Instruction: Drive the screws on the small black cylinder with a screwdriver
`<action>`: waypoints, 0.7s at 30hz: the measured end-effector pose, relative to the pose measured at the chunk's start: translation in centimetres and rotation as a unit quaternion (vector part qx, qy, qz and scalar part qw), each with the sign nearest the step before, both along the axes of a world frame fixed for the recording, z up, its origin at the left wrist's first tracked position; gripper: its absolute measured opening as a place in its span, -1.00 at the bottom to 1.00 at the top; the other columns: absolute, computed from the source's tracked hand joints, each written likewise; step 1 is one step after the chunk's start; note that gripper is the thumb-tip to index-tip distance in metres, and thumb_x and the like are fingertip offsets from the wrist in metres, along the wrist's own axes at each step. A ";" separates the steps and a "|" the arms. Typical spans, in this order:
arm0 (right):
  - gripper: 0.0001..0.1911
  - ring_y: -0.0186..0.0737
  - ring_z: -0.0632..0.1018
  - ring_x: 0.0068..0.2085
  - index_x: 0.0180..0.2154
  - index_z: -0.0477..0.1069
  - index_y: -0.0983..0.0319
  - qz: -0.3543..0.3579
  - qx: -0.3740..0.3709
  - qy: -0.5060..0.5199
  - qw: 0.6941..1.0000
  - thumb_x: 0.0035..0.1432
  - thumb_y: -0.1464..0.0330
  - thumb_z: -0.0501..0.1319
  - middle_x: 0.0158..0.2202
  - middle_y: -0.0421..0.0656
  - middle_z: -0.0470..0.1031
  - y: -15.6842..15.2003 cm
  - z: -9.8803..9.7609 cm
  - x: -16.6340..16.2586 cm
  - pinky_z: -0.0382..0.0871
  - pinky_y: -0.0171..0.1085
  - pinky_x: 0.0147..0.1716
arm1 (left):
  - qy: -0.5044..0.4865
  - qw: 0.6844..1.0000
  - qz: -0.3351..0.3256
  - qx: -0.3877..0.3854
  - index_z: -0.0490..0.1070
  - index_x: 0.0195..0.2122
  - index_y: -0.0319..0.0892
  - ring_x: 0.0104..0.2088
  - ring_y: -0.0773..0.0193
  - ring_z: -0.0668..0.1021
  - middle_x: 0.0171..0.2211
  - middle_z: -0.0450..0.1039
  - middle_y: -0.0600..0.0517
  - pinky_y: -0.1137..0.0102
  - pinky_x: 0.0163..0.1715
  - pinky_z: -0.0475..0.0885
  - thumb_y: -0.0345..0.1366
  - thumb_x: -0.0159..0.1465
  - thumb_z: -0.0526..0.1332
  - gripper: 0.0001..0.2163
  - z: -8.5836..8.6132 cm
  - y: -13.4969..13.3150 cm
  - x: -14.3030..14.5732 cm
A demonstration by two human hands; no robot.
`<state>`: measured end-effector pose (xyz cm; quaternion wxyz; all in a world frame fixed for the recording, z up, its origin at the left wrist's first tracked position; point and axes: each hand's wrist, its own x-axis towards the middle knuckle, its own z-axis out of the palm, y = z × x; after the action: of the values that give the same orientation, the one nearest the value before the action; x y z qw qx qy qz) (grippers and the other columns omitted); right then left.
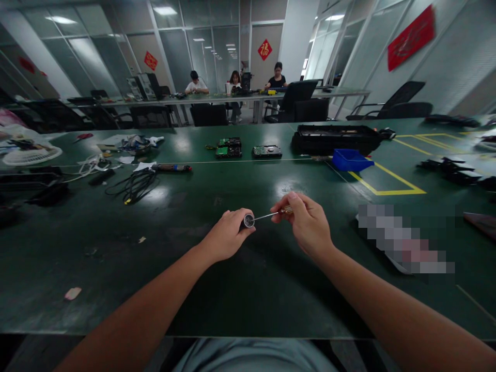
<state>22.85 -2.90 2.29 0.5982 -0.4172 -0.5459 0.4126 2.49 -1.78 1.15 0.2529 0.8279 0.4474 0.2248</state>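
Note:
My left hand (229,233) is wrapped round a dark cylindrical part (248,221) whose round, silvery-rimmed end faces my right side. Most of its body is hidden by my fingers, so its kind does not show. In my right hand (308,219) is a screwdriver (285,210), gripped by its amber, see-through handle. Its thin metal shaft points left, and the tip meets the cylinder's open end. Both hands are held above the green table (240,294), near its middle.
Farther back lie circuit boards (228,150), a hard drive (267,151), a long black housing (337,138) and a blue bin (352,160). Black cable (135,185) and a screwdriver-like tool (172,168) lie left. A blurred-out item (403,243) is at right. Several people sit beyond.

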 end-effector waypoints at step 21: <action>-0.70 -0.31 0.39 -0.58 -0.25 0.47 0.19 -0.070 0.053 -0.259 0.962 0.36 0.15 0.08 -0.57 -0.26 0.41 -1.0 0.4 0.0 0.20 -0.29 -0.57 | 0.020 1.000 0.015 0.012 0.36 -0.10 -0.09 -0.12 0.11 0.45 -0.17 0.46 0.03 0.07 0.10 0.25 -0.27 0.34 0.19 -0.87 -0.5 0.3 -0.2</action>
<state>22.89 -3.88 2.70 0.4852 -0.5143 -0.6727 0.2182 2.32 -1.50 0.64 0.2301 0.8283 0.4622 0.2175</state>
